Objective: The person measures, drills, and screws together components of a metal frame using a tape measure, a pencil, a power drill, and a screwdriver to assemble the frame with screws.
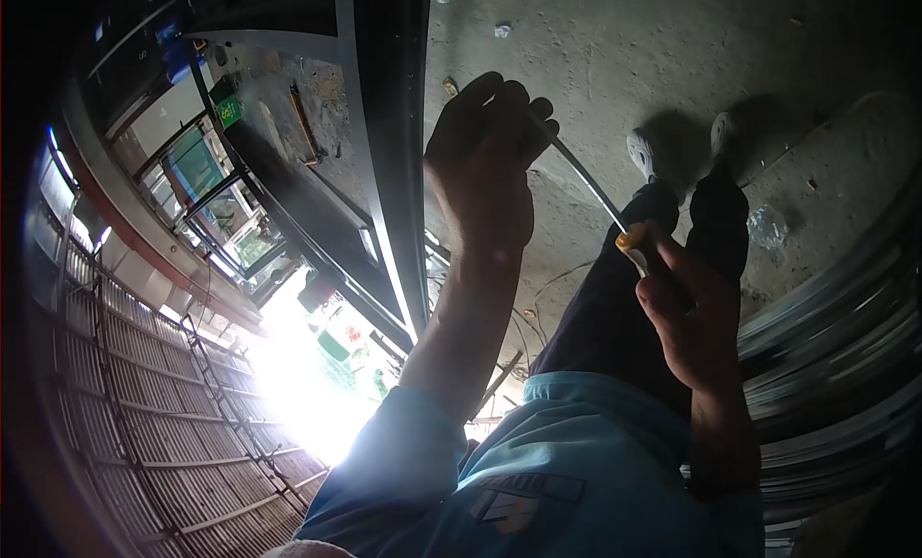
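Note:
My right hand [693, 313] is closed around the yellow-orange handle of a screwdriver [588, 181]. The long metal shaft runs up and to the left, towards my left hand [485, 155]. There the fingers of my left hand are bent together at the tip of the shaft, which they partly hide. Whether a small part such as a screw is also between these fingers cannot be made out. Just left of my left hand stands a dark metal frame bar [386, 126] with a bright edge.
Below is a rough concrete floor [615, 54] with crumpled clear plastic [768, 227], scraps and a thin cable. My shoes [642, 155] stand on it. Stacked long profiles [836, 385] lie at the right. Framed glass panes [197, 164] and strong daylight are at the left.

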The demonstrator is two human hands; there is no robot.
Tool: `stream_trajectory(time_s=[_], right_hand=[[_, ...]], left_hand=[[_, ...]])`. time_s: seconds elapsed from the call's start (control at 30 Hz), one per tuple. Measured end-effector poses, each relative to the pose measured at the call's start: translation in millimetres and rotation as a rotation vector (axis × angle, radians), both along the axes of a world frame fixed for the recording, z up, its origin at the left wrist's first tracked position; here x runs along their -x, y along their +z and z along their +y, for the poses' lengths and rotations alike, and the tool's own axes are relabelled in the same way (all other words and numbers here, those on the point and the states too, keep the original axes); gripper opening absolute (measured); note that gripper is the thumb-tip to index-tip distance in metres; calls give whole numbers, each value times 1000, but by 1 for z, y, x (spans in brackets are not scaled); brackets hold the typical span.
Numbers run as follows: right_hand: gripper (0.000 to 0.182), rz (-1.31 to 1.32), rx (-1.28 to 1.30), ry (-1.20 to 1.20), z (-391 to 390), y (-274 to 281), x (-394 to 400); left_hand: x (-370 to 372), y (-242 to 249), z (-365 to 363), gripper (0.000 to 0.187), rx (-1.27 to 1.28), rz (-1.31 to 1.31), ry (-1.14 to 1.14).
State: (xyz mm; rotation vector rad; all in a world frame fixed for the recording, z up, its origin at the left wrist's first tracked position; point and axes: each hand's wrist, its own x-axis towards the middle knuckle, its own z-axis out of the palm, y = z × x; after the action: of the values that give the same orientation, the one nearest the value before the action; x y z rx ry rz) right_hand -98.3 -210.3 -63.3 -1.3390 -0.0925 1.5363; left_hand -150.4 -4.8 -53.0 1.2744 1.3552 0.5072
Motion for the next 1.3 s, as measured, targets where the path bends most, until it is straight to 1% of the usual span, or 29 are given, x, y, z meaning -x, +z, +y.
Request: stream_trajectory(time_s=[0.03, 0.07, 0.1, 0.17, 0.2, 0.23, 0.27, 0.3, 0.37, 0.4, 0.43, 0.47, 0.5, 0.53, 0.57, 0.6, 0.67, 0.7, 0.73, 0.77, 0.8, 0.87, 0.9, 0.97, 1.0, 1.13, 1.2, 1.3], right_hand=[[45, -81, -12, -25, 2, -1, 4], [44, -162, -25, -50, 5, -1, 8], [44, -165, -25, -53, 8, -2, 11], [41, -311, -69, -81, 13, -1, 15], [41, -316, -68, -86, 14, -1, 15], [41, -383, -102, -97, 15, -1, 15], [40, -451, -136, -107, 17, -1, 14], [40, -459, -136, -113, 19, -1, 11], [42, -626, -196, -103, 23, -2, 5], [42, -677, -252, -177, 26, -5, 6], [42, -682, -251, -182, 29, -5, 2], [41, -712, -268, -179, 31, -3, -3], [40, -740, -287, -175, 35, -3, -7], [39, -821, -313, -182, 39, -4, -10], [39, -826, -318, -186, 42, -3, -13], [38, -835, -304, -163, 44, 0, -17], [38, -852, -288, -145, 48, 2, -24], [38, -920, -287, -126, 49, 2, -27], [38, -986, -290, -105, 50, 3, -29], [38, -987, -296, -108, 50, 4, -30], [37, -970, -299, -113, 50, 5, -32], [36, -952, -306, -122, 48, 7, -36], [36, -945, -299, -107, 44, 9, -38], [35, -931, -287, -90, 36, 11, -41], [36, -940, -274, -57, 32, 13, -43], [37, -926, -254, 19, 22, 21, -48], [38, -925, -257, 20, 21, 20, -49], [38, -920, -257, 25, 20, 19, -53]], left_hand=[[4, 2, 1, 24, 1, -2, -3], [8, 4, 3, 23, -3, 1, -52], [12, 6, 6, 24, -7, 2, -101], [13, 12, 8, 24, -4, -37, -78], [12, 16, 9, 24, -1, -75, -52], [12, 23, 9, 24, -1, -82, -58], [12, 32, 9, 24, 19, -36, -114], [14, 40, 9, 24, 39, 10, -169], [29, 53, 15, 27, -376, 175, -466], [35, 55, 26, 24, -640, 210, -528], [49, 57, 53, 21, -992, 383, -609], [41, 67, 64, 23, -1091, 596, -535], [38, 68, 76, 23, -1095, 594, -536], [34, 67, 87, 30, -856, 589, -450], [31, 68, 98, 37, -619, 576, -362], [31, 70, 106, 37, -625, 572, -361], [34, 70, 120, 45, -716, 684, -765], [32, 69, 129, 45, -718, 681, -768], [30, 69, 138, 44, -184, 405, -679], [28, 71, 142, 42, 332, 118, -553], [23, 70, 134, 42, 324, 120, -555], [14, 60, 105, 44, 101, 253, -371], [10, 61, 97, 44, 98, 250, -379], [7, 66, 84, 44, 211, 154, -310], [9, 64, 85, 45, 221, 129, -358], [7, 70, 88, 47, 255, 192, -412], [-6, 71, 76, 48, 116, 251, -332], [0, 64, 96, 49, 47, 229, -304]])
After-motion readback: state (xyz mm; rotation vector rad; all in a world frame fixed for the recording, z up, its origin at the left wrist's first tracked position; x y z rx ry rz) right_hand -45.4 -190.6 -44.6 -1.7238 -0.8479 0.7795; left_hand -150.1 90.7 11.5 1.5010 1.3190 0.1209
